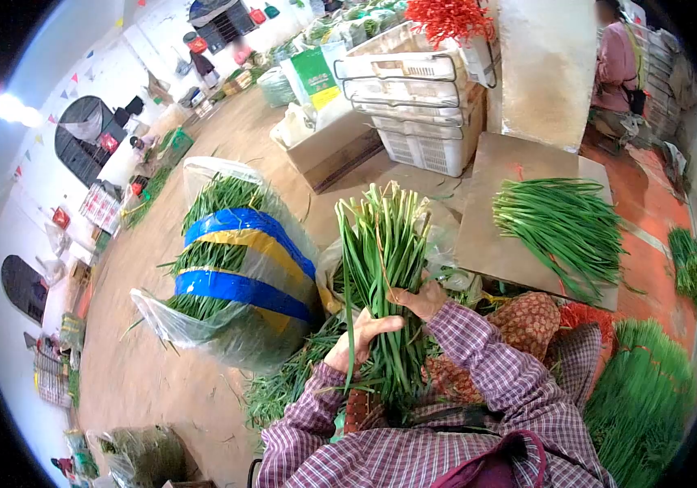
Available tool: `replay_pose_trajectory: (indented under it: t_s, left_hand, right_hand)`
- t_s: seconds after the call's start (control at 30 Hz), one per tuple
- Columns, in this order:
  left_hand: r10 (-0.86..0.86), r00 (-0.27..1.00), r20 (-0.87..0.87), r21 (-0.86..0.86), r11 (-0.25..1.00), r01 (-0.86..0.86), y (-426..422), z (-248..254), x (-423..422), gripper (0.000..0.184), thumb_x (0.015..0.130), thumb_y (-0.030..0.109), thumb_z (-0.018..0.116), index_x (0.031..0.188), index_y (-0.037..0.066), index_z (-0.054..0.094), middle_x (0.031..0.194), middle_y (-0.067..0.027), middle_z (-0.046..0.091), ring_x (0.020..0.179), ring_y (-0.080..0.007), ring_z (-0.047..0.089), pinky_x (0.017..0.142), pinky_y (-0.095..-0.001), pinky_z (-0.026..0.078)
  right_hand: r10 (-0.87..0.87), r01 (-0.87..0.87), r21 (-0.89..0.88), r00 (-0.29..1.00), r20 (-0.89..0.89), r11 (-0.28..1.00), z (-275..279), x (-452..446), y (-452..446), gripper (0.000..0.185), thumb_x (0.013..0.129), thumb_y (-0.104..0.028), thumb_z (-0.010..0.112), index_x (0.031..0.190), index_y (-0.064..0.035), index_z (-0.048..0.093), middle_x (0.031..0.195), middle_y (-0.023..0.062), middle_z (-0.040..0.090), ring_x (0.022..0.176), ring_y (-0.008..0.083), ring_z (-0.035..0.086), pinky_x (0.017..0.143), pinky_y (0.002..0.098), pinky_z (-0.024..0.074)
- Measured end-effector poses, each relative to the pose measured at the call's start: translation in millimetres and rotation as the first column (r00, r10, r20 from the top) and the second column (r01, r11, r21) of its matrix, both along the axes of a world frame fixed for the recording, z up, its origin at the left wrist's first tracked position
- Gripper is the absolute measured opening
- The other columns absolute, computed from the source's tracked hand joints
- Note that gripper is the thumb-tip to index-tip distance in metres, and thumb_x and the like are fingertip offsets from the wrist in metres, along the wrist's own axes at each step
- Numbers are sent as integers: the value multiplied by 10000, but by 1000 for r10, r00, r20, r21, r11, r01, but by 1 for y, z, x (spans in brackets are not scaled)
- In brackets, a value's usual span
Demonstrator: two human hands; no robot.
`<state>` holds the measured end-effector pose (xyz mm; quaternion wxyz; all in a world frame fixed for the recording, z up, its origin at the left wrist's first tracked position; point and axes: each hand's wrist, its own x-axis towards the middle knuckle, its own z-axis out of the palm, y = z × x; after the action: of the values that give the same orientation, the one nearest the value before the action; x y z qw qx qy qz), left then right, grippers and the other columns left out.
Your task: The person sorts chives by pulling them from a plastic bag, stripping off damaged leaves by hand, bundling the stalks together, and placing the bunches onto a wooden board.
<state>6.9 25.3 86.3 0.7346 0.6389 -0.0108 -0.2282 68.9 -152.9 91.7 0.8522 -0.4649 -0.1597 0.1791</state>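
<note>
Upright in front of me is a thick bunch of garlic chives (383, 252), its pale cut ends up and its green leaves hanging toward my lap. A thin reddish strand runs down along its stalks. My left hand (361, 340) is closed on the left side of the bunch, with one stray leaf falling across the fingers. Slightly higher, my right hand (418, 299) grips it from the right; some fingers of both hands are hidden. Loose chives (560, 228) lie fanned out on a brown board (479, 183) to the right.
Left of me stands a taped plastic bag of greens (243, 260). Ahead are a cardboard box (332, 154) and stacked white crates (418, 114) topped with red ties (450, 20). A large pile of chives (641, 398) lies at right, and another person (615, 69) sits beyond.
</note>
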Motion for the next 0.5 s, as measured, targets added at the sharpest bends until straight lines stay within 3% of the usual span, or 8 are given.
replay_pose_trajectory:
  t_s: [0.1, 0.17, 0.2, 0.23, 0.3, 0.43, 0.47, 0.5]
  left_hand:
    - [6, 998, 56, 23, 1000, -8, -13, 23, 0, 574, 702, -68, 582, 1239, 127, 528, 1093, -120, 578, 1097, -248, 502, 859, -342, 449]
    - [163, 977, -140, -78, 981, -175, -23, 48, -5, 441, 734, 9, 636, 1166, 41, 560, 1083, -100, 583, 958, -181, 557, 729, -305, 486]
    - [201, 970, -134, -72, 975, -212, -21, 37, -3, 375, 733, 89, 693, 1079, -13, 590, 1033, -76, 598, 822, -140, 571, 695, -298, 481]
    - [200, 970, -139, -72, 975, -212, -19, 35, -1, 375, 733, 89, 693, 1079, -13, 590, 1033, -76, 598, 822, -140, 571, 695, -298, 481]
    - [196, 981, 4, 21, 980, -196, -15, 37, 5, 349, 709, 61, 695, 1042, -3, 613, 932, -60, 626, 771, -145, 578, 683, -287, 476]
    - [266, 940, 213, 116, 948, -295, -15, 34, 9, 315, 684, 21, 680, 993, -12, 627, 872, -51, 642, 729, -127, 579, 672, -277, 473]
    - [281, 935, 217, 121, 943, -311, -18, 39, 8, 306, 684, 27, 683, 982, -15, 627, 873, -44, 645, 724, -120, 577, 659, -277, 474]
    - [276, 937, 215, 124, 944, -307, -19, 39, 7, 306, 684, 27, 683, 982, -15, 627, 873, -44, 645, 724, -120, 577, 659, -277, 474]
  right_hand:
    - [-20, 44, -144, 986, 163, 989, 9, -2, 1, 624, 695, -320, 787, 1161, -13, 507, 1060, 99, 606, 935, 177, 595, 749, 305, 532]
    - [-40, 101, -233, 967, 253, 967, 24, -3, -4, 658, 699, -411, 771, 1133, 16, 521, 1002, 124, 624, 886, 191, 611, 717, 306, 534]
    - [144, 45, -747, 972, 187, 663, 38, 2, -13, 675, 709, -500, 718, 1080, 38, 546, 912, 142, 628, 803, 210, 615, 674, 319, 532]
    - [259, -4, -993, 966, 27, 117, 43, 5, -22, 724, 720, -589, 666, 1026, 60, 571, 822, 160, 632, 719, 228, 620, 631, 332, 529]
    - [273, 333, -922, 885, 378, 196, 24, 3, -44, 642, 766, -591, 610, 857, 45, 618, 608, 151, 592, 521, 211, 580, 511, 343, 496]
    - [-177, 616, -615, 762, 622, 492, 59, -8, -71, 373, 825, -435, 613, 870, -66, 645, 604, 77, 616, 519, 205, 598, 492, 317, 480]
    - [-241, 752, -471, 617, 749, 461, 72, -10, -66, 382, 810, -444, 628, 856, -65, 635, 613, 64, 628, 517, 195, 603, 481, 324, 478]
    - [-245, 752, -473, 619, 746, 459, 77, -10, -58, 382, 810, -444, 628, 856, -65, 635, 613, 64, 628, 517, 195, 603, 481, 324, 478]
